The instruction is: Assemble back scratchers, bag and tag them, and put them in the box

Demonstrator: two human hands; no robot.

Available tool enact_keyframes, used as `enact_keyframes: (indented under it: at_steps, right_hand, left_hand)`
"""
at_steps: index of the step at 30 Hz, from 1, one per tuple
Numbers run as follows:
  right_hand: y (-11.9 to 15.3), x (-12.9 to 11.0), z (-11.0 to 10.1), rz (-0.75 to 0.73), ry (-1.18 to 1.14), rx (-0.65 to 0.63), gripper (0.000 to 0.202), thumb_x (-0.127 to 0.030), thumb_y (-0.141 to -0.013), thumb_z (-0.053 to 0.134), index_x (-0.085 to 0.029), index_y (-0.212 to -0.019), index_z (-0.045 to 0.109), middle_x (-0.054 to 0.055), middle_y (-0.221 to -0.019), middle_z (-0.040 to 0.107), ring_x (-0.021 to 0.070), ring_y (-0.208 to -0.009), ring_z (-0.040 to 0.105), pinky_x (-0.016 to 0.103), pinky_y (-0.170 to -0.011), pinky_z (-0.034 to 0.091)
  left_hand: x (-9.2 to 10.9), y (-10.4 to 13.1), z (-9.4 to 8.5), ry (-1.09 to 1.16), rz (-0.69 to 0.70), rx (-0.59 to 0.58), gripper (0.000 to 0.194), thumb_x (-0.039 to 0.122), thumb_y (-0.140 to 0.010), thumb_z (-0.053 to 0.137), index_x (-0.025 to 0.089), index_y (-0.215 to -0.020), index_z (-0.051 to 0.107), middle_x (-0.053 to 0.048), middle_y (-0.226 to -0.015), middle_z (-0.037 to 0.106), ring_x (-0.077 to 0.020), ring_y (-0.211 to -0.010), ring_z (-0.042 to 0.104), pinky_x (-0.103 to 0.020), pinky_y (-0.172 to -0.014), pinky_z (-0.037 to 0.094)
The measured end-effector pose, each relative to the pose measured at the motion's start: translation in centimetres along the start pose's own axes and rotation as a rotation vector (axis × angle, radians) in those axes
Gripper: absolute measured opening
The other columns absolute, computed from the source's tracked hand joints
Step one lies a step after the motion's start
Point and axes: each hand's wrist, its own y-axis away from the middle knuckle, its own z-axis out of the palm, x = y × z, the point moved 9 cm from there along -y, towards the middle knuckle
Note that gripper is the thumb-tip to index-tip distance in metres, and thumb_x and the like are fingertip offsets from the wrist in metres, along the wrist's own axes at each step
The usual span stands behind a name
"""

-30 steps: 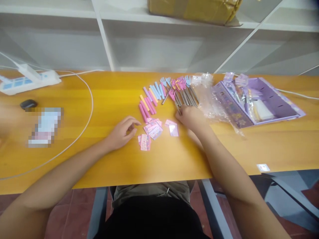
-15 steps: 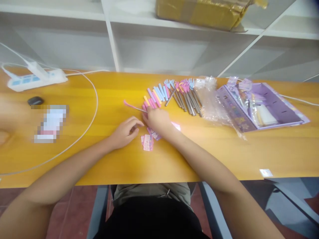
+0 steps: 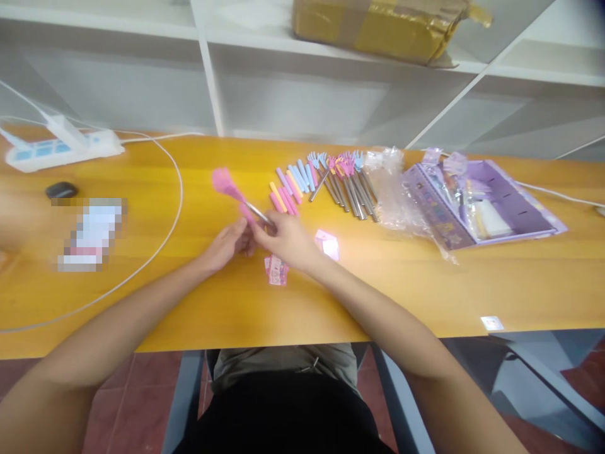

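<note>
My right hand (image 3: pixel 286 236) is closed around the metal rod of a back scratcher (image 3: pixel 259 213). Its pink head points up and to the left, blurred by motion. Close beside it, my left hand (image 3: pixel 229 244) has its fingers curled in, with a small pink piece (image 3: pixel 246 213) at the fingertips. The exact shape of that piece is unclear. Below the hands lie small pink printed cards (image 3: pixel 278 271), and more cards (image 3: pixel 328 244) lie right of my right hand, partly washed out by glare.
Pink, yellow and blue handle tubes (image 3: pixel 297 180) lie behind my hands, with a pile of back scratchers (image 3: pixel 352 183) beside them. Further right are clear plastic bags (image 3: pixel 392 195) and a purple box (image 3: pixel 520 189). A white cable (image 3: pixel 178 208) and power strip (image 3: pixel 61 151) are left.
My right hand has lifted the back scratcher from beside the tubes and moved slightly left and down. My left hand has closed in beside it, at the pink piece.
</note>
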Motion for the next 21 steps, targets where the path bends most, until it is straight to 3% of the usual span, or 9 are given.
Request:
enact_keyframes:
  at_steps: [3,6,8,10,13,15,17,19,21]
  right_hand:
    - [1.0,-0.8,1.1,-0.038,-0.011,-0.041,0.030,-0.037,-0.103,0.066,-0.022,-0.080,0.052,-0.003,-0.070,0.060,0.0118,-0.063,0.049,0.028,-0.064,0.032]
    - [1.6,-0.8,0.7,-0.086,-0.203,-0.042,0.031,-0.043,-0.109,0.056,-0.022,-0.086,0.058,-0.003,-0.075,0.062,0.0132,-0.068,0.053,0.028,-0.069,0.038]
    - [1.9,0.3,-0.8,-0.090,-0.343,0.030,0.040,-0.053,-0.112,0.051,-0.023,-0.087,0.060,-0.003,-0.074,0.058,0.0142,-0.069,0.053,0.029,-0.071,0.042]
    - [2.4,2.0,-2.9,-0.114,-0.408,0.152,0.050,-0.064,-0.111,0.053,-0.023,-0.083,0.061,-0.002,-0.076,0.055,0.0154,-0.072,0.053,0.030,-0.074,0.045]
    - [3.6,4.8,-5.9,-0.158,-0.509,0.340,0.060,-0.077,-0.104,0.061,-0.023,-0.077,0.061,0.001,-0.083,0.057,0.0173,-0.080,0.055,0.032,-0.077,0.049]
    - [4.2,7.1,-6.9,-0.100,-0.653,0.415,0.064,-0.082,-0.100,0.062,-0.023,-0.075,0.060,0.000,-0.077,0.052,0.0156,-0.071,0.049,0.030,-0.066,0.045]
    - [4.4,9.0,-6.8,-0.012,-0.801,0.425,0.066,-0.085,-0.098,0.063,-0.024,-0.073,0.059,-0.003,-0.068,0.042,0.0127,-0.058,0.034,0.028,-0.054,0.033]
    - [4.4,9.7,-6.5,0.031,-0.891,0.401,0.065,-0.085,-0.095,0.066,-0.024,-0.074,0.059,-0.006,-0.064,0.032,0.0107,-0.053,0.021,0.027,-0.049,0.023]
    - [4.4,9.4,-6.3,0.023,-0.936,0.369,0.061,-0.083,-0.094,0.071,-0.024,-0.079,0.061,-0.008,-0.063,0.026,0.0097,-0.051,0.018,0.027,-0.049,0.021]
  left_hand:
    - [-0.1,-0.2,-1.0,0.044,-0.003,0.108,0.061,0.075,-0.085,0.087,0.017,-0.092,0.069,-0.002,-0.077,0.070,-0.0147,-0.062,0.064,-0.027,-0.062,0.055]
    - [0.2,0.0,-0.9,0.033,-0.028,0.109,0.056,0.070,-0.089,0.086,0.017,-0.095,0.069,-0.003,-0.075,0.070,-0.0156,-0.063,0.066,-0.026,-0.060,0.053]
    - [0.4,0.1,-0.4,0.004,-0.058,0.072,0.054,0.070,-0.096,0.079,0.017,-0.098,0.067,0.000,-0.069,0.064,-0.0139,-0.057,0.061,-0.024,-0.052,0.045]
    - [0.7,0.4,0.2,-0.011,-0.067,0.032,0.052,0.070,-0.102,0.071,0.018,-0.109,0.067,0.004,-0.067,0.055,-0.0098,-0.048,0.047,-0.021,-0.046,0.033]
    - [0.9,0.7,1.0,0.004,-0.062,-0.009,0.052,0.067,-0.104,0.070,0.024,-0.132,0.063,0.006,-0.077,0.051,-0.0061,-0.048,0.031,-0.020,-0.047,0.024]
    - [0.7,0.9,1.5,-0.019,-0.072,-0.057,0.051,0.062,-0.104,0.074,0.028,-0.141,0.061,0.003,-0.088,0.057,-0.0060,-0.053,0.031,-0.020,-0.049,0.025]
    - [0.4,1.1,1.8,-0.086,-0.073,-0.097,0.049,0.057,-0.105,0.074,0.029,-0.144,0.063,0.001,-0.094,0.060,-0.0066,-0.056,0.034,-0.021,-0.051,0.027]
    - [0.4,1.2,1.8,-0.185,-0.056,-0.107,0.049,0.056,-0.107,0.071,0.028,-0.147,0.066,0.000,-0.094,0.062,-0.0078,-0.059,0.037,-0.023,-0.054,0.032]
    - [0.7,1.3,1.8,-0.292,-0.029,-0.102,0.050,0.055,-0.108,0.070,0.027,-0.149,0.069,-0.003,-0.095,0.068,-0.0096,-0.062,0.044,-0.024,-0.059,0.038]
